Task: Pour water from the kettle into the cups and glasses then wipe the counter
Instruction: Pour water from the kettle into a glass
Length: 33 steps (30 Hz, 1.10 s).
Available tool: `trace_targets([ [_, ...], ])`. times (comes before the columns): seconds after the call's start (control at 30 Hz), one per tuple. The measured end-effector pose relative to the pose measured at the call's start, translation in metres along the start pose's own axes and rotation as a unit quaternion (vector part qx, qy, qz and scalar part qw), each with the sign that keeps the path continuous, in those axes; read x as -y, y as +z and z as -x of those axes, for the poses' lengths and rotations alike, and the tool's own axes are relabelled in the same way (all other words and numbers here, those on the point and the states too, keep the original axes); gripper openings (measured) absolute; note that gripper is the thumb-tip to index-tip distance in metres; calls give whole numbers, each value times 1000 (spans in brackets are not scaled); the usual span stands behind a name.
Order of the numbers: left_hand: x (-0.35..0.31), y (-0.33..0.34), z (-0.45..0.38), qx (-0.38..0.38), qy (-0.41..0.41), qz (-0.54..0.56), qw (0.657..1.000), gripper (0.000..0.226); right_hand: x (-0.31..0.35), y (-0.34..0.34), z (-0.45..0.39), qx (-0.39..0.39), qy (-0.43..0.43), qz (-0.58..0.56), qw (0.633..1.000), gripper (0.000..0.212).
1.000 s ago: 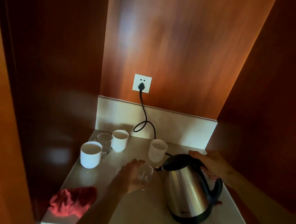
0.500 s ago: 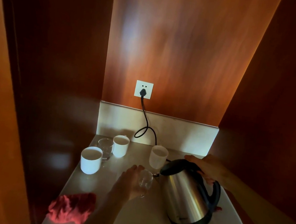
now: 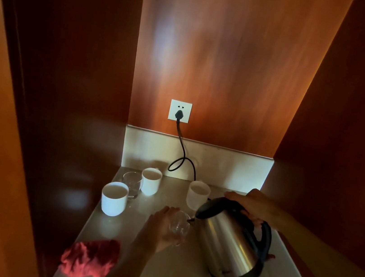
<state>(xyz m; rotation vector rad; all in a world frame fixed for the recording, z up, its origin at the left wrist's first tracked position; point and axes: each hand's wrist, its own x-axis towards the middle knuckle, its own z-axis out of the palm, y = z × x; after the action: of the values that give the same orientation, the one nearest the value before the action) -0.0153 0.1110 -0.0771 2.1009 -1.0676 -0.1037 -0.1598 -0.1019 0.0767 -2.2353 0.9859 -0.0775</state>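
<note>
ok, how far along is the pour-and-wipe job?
Done: unclear; cup contents can't be read. In hand: right hand tips the kettle into a glass held by the left hand. Left: any unfilled cups, then wiping; the red cloth lies unused.

Two bare forearms, left hand [image 3: 164,228], right hand [image 3: 258,208], unsleeved
</note>
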Motion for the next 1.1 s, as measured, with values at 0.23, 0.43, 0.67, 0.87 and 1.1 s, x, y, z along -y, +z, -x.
trace_targets([
  [0.23, 1, 0, 0, 3, 1, 3, 1000, 86, 2, 0, -12, 20, 5, 8, 1000, 59],
  [0.43, 0, 0, 1, -9, 4, 3, 1000, 81, 7, -2, -13, 44, 9, 5, 999, 57],
  [0.67, 6, 5, -1, -23, 12, 8, 1000, 80, 13, -2, -17, 47, 6, 24, 999, 61],
  [0.87, 6, 7, 0, -25, 15, 12, 1000, 79, 22, -3, -19, 57, 9, 53, 997, 60],
  [1.1, 9, 9, -5, -16, 13, 26, 999, 84, 24, -3, -21, 52, 6, 66, 996, 60],
])
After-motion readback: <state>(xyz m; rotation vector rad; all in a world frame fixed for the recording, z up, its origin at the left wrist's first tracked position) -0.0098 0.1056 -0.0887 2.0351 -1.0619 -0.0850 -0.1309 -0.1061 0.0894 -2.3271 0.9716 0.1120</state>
